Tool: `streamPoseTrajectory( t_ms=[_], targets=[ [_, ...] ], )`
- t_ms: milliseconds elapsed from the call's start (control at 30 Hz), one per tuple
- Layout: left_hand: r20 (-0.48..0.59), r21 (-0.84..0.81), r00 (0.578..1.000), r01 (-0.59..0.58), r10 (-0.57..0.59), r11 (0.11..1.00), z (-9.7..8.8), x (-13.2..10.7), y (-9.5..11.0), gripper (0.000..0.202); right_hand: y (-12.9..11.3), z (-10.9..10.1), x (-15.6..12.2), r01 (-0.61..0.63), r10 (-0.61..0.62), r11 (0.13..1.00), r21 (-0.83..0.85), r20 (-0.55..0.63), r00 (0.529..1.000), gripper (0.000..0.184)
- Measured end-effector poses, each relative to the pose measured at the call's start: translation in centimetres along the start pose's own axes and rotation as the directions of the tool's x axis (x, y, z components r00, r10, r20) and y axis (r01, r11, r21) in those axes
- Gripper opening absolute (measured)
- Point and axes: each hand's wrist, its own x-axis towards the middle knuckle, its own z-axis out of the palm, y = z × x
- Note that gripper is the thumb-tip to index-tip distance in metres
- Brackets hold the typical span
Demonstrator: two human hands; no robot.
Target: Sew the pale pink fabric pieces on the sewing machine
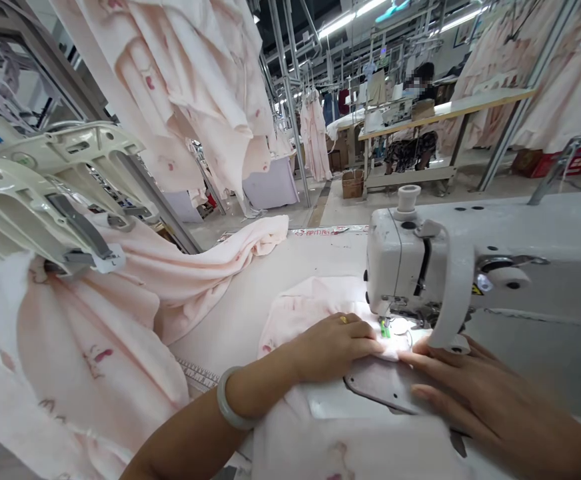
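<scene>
Cloth of soft, printed pale pink (315, 301) lay across the smooth white worktop (328, 257), the bare left hand (333, 347) upon it with fingers close together, whether pinching I could not tell, and the bare right hand (460, 380) at its edge with fingers spread. It ran under the boxy white metal sewing machine (390, 267), so stitching looked part-done, the remainder unclear; beyond, pale pink garments (314, 127) hung, too distant to judge as finished.
</scene>
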Motion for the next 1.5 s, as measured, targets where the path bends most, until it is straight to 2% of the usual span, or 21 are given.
streamPoseTrajectory(
  t_ms=[67,200,400,600,733,933,1133,1400,1500],
  targets=[
    [0.004,0.011,1.0,0.007,-0.007,1.0,-0.2,0.1,0.1,0.036,0.0,0.1,-0.1,0.007,-0.006,1.0,-0.011,0.008,1.0,0.037],
    [0.01,0.048,0.998,-0.057,0.057,0.997,-0.5,0.0,0.3,0.038,0.5,0.1,-0.7,0.007,-0.007,1.0,-0.004,0.05,0.999,0.039],
    [0.018,0.194,0.996,-0.09,0.089,0.977,-0.7,-0.4,0.7,0.034,0.1,-0.4,-0.1,0.049,-0.05,0.998,0.025,0.041,0.998,0.043],
    [0.004,0.12,0.999,-0.054,0.054,0.991,-0.2,-0.7,0.7,0.035,-0.6,-0.8,0.9,0.09,-0.089,0.995,-0.032,0.034,0.995,0.039],
    [0.029,0.103,0.998,-0.052,0.049,0.993,-0.1,-0.6,0.6,0.034,-0.6,-0.6,0.6,0.032,-0.03,0.999,-0.029,0.089,0.996,0.039],
    [0.035,0.141,0.997,0.059,-0.064,0.988,-0.6,0.1,0.1,0.035,0.1,0.1,-0.1,-0.06,0.072,0.995,-0.075,0.181,0.981,0.044],
    [0.071,0.099,0.979,0.185,-0.193,0.978,-0.9,0.9,-0.3,0.041,0.6,-0.2,0.1,-0.047,0.053,0.998,-0.051,0.126,0.991,0.039],
    [0.057,-0.02,0.976,0.21,-0.209,0.977,-0.3,0.6,-0.7,0.049,0.7,0.0,-0.4,-0.064,0.068,0.997,-0.039,0.129,0.989,0.035],
    [0.035,-0.037,0.976,0.215,-0.214,0.976,0.0,0.4,-0.7,0.045,0.4,-0.5,-0.2,-0.02,0.02,1.0,-0.004,0.145,0.989,0.029]
  ],
)
